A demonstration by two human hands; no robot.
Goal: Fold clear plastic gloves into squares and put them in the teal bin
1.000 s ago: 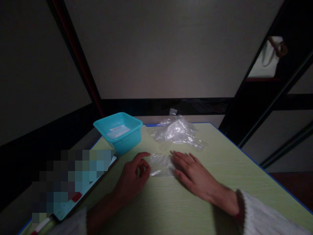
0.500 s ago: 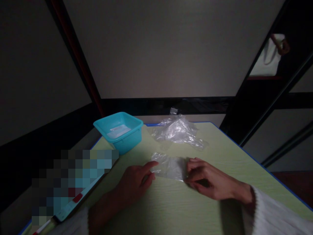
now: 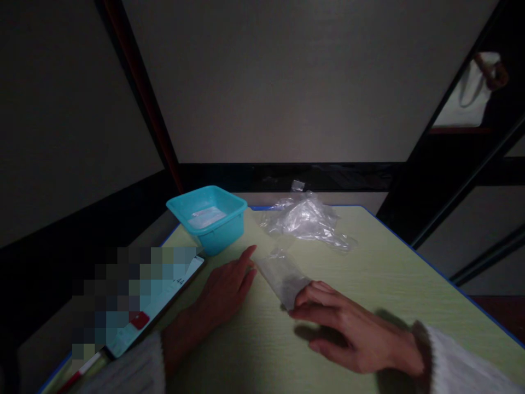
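A small clear plastic bag point(image 3: 283, 276) lies slantwise on the table between my hands, its near right end raised a little. My right hand point(image 3: 348, 325) has its fingers at that end, with the bag's edge among them; the thumb stands apart below. Whether the fingertips reach inside the bag, I cannot tell. My left hand point(image 3: 225, 287) rests on the table at the bag's left corner, index finger and thumb apart with a gap between them. Beyond the bag sits a crumpled pile of clear plastic point(image 3: 305, 216).
A turquoise plastic basket point(image 3: 223, 232) with a flat whitish packet point(image 3: 206, 216) in it stands at the back left. Along the left edge lies a phone-like screen point(image 3: 159, 301), partly pixelated. The pale table point(image 3: 389, 268) has a blue rim; cabinet panels point(image 3: 283, 82) rise behind it.
The small bag has turned from lying nearly crosswise to a slant, its right end drawn nearer me. My right hand has come nearer with its thumb spread away. The view has shifted slightly.
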